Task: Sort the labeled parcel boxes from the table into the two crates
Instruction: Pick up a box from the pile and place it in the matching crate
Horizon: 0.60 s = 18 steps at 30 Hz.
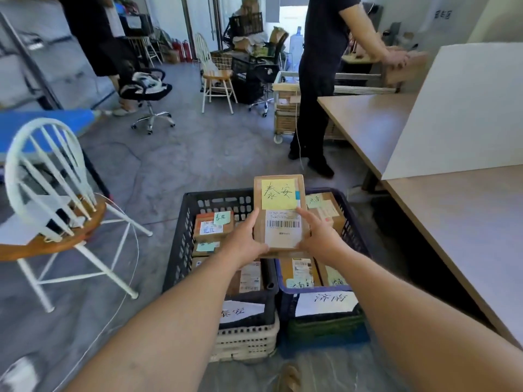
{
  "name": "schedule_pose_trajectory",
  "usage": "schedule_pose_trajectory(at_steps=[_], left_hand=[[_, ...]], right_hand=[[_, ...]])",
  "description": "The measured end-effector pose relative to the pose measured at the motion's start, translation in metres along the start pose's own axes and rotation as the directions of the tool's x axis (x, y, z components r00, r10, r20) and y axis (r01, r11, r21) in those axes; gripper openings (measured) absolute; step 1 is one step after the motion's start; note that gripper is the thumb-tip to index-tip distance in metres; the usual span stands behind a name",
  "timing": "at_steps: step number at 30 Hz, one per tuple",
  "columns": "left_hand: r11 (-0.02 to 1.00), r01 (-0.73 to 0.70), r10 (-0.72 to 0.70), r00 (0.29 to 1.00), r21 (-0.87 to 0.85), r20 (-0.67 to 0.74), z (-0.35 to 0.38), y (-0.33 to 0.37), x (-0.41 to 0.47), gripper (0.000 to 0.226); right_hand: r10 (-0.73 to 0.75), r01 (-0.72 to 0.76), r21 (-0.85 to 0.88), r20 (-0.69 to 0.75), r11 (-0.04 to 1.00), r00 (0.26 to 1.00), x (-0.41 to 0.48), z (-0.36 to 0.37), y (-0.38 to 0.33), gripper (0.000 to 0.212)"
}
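Note:
I hold a flat brown parcel box (278,213) with a yellow handwritten note and a barcode label above the gap between two crates on the floor. My left hand (244,240) grips its left edge and my right hand (319,236) grips its right edge. The black crate (181,250) on the left holds several boxes with green notes and has a white paper label on its front. The blue crate (353,222) on the right also holds several labeled boxes and carries its own white label.
A long wooden table (467,222) with an upright white board runs along the right. A white spindle chair (56,199) stands at the left. A person in dark clothes (319,80) stands beyond the table end. Office chairs and stacked crates fill the back.

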<state>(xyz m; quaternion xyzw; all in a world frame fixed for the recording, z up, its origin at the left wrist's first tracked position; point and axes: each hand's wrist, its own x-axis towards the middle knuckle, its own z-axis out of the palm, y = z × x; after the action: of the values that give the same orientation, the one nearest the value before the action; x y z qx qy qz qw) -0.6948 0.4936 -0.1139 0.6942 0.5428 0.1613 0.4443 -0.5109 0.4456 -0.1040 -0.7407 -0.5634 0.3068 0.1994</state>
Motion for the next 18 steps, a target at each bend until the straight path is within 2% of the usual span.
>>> schedule_pose_trajectory(at_steps=[4, 9, 18], left_hand=[[0.999, 0.041, -0.040, 0.999, 0.036, -0.026, -0.022, -0.007, 0.047, 0.103], [0.990, 0.112, -0.108, 0.993, 0.088, -0.054, -0.037, -0.019, 0.096, 0.104], [0.960, 0.252, -0.249, 0.968, 0.125, -0.037, -0.042, -0.085, 0.141, 0.098]], right_hand=[[-0.043, 0.044, -0.070, 0.022, 0.997, 0.999, 0.058, 0.003, -0.017, 0.083], [-0.047, 0.051, -0.047, 0.080, 0.998, 0.996, 0.121, 0.013, -0.027, 0.085], [-0.010, 0.038, -0.142, 0.198, 0.989, 0.980, 0.187, 0.079, -0.025, 0.084]])
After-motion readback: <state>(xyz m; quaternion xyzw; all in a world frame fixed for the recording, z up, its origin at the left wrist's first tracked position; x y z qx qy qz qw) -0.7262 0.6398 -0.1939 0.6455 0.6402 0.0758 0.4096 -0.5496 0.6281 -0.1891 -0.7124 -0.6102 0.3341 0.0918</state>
